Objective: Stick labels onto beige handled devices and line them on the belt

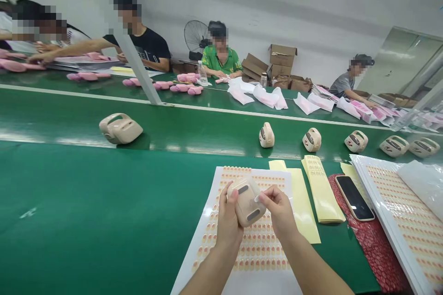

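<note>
My left hand [228, 219] is wrapped round a small beige rounded device [246, 207], its face with two dark oval pads turned up toward me. Between thumb and fingertips of my right hand [282, 209] is a small whitish sticker [257, 198], touching the device's right edge or very near it. Beneath both hands lies a white sheet [266, 283] with rows of small oval orange-and-cream stickers. The device partly covers the sheet. Similar beige devices with handles, such as one at the left [121, 129] and one at the right [266, 136], stand on the green belt ahead.
Yellow backing strips [325, 198], a phone [355, 198] on red bubble wrap [380, 253], and a stack of sticker sheets [404, 212] lie to the right. Several co-workers sit across the belt [194, 131], behind a slanted white post [133, 55], with pink items and white pouches.
</note>
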A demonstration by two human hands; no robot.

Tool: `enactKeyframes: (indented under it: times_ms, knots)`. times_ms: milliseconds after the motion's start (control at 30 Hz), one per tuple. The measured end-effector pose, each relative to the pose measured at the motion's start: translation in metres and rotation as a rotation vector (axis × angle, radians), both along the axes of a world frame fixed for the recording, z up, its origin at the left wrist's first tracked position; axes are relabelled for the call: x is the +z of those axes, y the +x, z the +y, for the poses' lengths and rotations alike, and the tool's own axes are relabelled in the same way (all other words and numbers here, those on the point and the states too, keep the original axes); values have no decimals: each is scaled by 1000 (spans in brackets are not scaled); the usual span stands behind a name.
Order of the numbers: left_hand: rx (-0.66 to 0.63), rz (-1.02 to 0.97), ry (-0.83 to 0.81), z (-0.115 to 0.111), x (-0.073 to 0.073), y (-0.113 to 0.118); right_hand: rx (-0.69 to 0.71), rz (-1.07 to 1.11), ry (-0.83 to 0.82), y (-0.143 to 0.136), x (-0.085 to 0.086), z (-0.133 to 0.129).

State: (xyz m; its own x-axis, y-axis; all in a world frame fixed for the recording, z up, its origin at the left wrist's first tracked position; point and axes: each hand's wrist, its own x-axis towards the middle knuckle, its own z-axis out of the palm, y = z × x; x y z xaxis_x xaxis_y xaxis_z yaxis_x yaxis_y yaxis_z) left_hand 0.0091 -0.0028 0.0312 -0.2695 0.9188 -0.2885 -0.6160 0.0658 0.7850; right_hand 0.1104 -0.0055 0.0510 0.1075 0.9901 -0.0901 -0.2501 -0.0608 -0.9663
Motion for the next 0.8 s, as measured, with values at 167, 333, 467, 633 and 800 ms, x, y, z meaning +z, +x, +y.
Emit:
enactKeyframes:
  times_ms: [167,333,467,633,800]
  knots:
    - [28,-53,-37,-2,3,4,-35,-116,27,-3,-9,2]
    - [15,-56,-31,-1,1,4,-26,-167,27,-1,-7,3]
    - [11,-58,-27,0,2,4,-9,-209,27,0,-6,3]
    - [27,-66,-45,0,3,4,-64,-366,170,-1,-13,4]
    - [47,-70,-48,0,0,5,-177,-634,565,-5,-22,-2]
